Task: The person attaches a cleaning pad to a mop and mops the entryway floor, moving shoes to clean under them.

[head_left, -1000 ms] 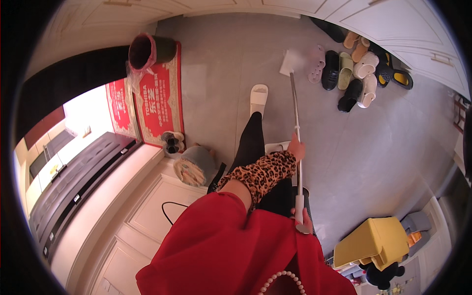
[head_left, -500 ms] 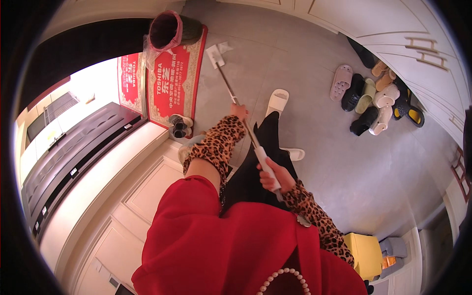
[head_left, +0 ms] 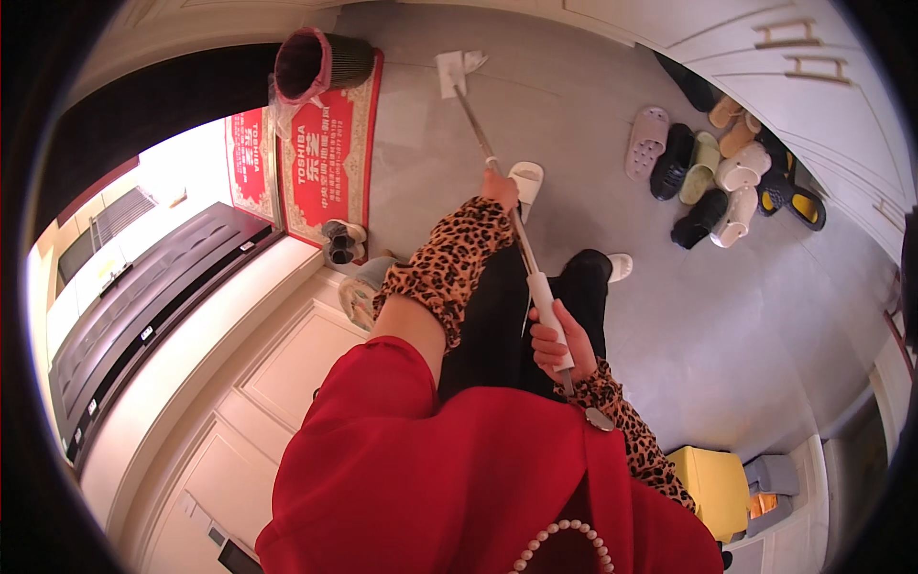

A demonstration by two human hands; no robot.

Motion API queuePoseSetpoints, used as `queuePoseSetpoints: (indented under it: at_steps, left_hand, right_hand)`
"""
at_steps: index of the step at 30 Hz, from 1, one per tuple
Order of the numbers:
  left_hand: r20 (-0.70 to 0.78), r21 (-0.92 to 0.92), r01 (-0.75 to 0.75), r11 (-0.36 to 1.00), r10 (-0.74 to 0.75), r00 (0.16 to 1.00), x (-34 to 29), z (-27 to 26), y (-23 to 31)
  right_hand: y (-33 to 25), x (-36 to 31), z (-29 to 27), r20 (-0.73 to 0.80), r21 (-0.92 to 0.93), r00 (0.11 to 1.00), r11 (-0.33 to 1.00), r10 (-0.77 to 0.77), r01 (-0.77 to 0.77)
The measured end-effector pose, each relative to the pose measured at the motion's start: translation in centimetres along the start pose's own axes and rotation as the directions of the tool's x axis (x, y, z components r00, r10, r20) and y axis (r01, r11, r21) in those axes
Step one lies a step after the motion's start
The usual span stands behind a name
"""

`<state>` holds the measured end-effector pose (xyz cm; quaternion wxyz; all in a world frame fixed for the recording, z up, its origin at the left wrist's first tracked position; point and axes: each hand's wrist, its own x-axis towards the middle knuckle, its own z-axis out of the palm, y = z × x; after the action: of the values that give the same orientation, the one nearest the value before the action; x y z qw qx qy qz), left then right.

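Observation:
A flat mop with a thin metal pole (head_left: 473,122) slants across the view, its white head (head_left: 449,78) resting on the grey floor at the far side. A crumpled white piece (head_left: 473,61) lies against the head's right edge; whether it is wipe or paper I cannot tell. My left hand (head_left: 500,188) is wrapped round the middle of the pole. Closer to my body, my right hand (head_left: 562,342) grips the white handle sleeve (head_left: 543,297). Leopard-print cuffs cover both forearms.
A lined waste bin (head_left: 306,67) stands on a red doormat (head_left: 330,163) at the left, with small shoes (head_left: 342,241) by its near edge. Several slippers (head_left: 703,167) sit below white cabinets (head_left: 708,33) at the right. A yellow stool (head_left: 712,493) is at lower right.
The mop head has slid right and slightly farther away, the crumpled white piece with it. Both hands have shifted right along with the pole, still gripping it. My right leg has moved right.

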<state>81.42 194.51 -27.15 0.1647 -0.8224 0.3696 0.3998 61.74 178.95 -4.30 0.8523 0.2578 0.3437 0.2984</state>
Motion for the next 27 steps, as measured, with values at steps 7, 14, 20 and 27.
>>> queuePoseSetpoints:
  at_steps: [7,14,20,27]
  left_hand:
    - [0.105,0.428,-0.292,0.855,0.274,0.956,2.8,-6.6,19.0]
    - [0.075,-0.943,0.214,0.253,-0.466,0.882,-1.3,0.1,34.1]
    - [0.325,-0.937,0.35,0.001,-0.365,0.872,-8.5,-4.4,37.8]
    - [0.047,-0.987,0.143,0.079,-0.704,0.709,-1.4,3.2,30.3]
  right_hand:
    - [0.1,-10.9,-5.6,0.113,0.139,0.96,0.961,-0.256,0.24]
    - [3.5,-20.9,-11.7,-0.044,0.141,0.941,0.93,-0.335,0.338]
    - [4.4,-27.7,-10.3,-0.652,-0.088,0.688,0.933,-0.319,0.348]
    - [-3.3,-23.2,-5.3,-0.374,-0.197,0.927,0.976,0.007,-0.087]
